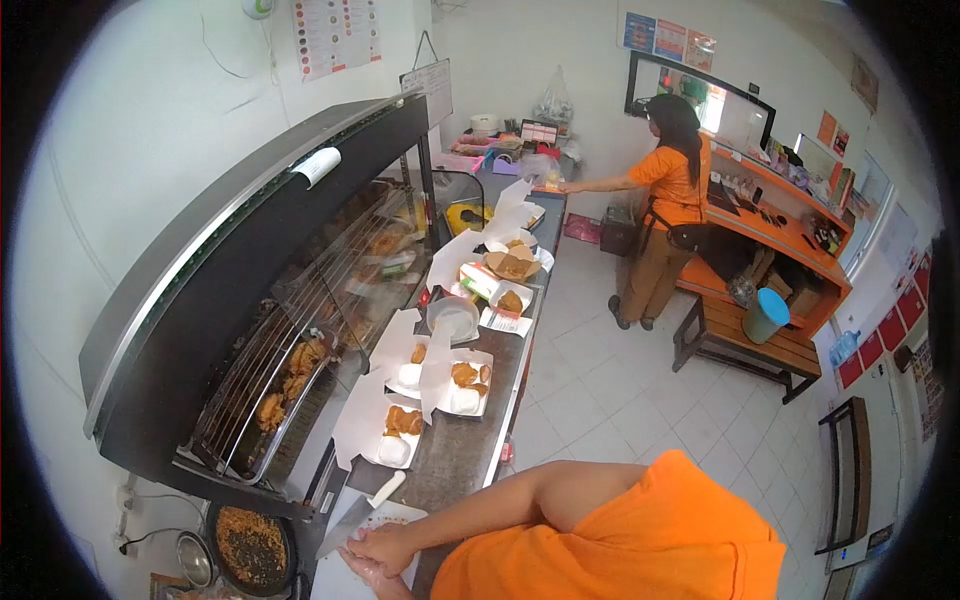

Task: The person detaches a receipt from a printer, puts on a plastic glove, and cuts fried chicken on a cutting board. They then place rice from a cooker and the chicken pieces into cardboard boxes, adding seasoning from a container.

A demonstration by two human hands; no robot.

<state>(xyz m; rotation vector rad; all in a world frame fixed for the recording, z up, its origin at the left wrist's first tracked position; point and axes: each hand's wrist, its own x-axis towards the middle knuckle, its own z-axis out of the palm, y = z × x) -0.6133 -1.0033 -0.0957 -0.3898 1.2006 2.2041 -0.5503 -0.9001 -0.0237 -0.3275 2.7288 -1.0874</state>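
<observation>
My right hand [387,547] comes in from the right with its fingers curled over my left hand [368,573]. The two hands meet low in the view, above a white cutting board [330,582]. Anything between them is hidden, and most of the left hand's fingers are covered. Just beyond them lies a knife [386,488] with a white handle, its broad blade pointing toward the lower left. Farther up the counter stand open white boxes, the nearest box [391,451] holding fried chicken and a white round portion. Another such box [467,402] stands beside it.
A heated display case [250,260] with fried chicken on racks runs along the left. A dark pan [252,548] of brown crumbs sits below it. At the counter's far end, a co-worker [672,190] in orange reaches toward it. A bench [745,345] stands right.
</observation>
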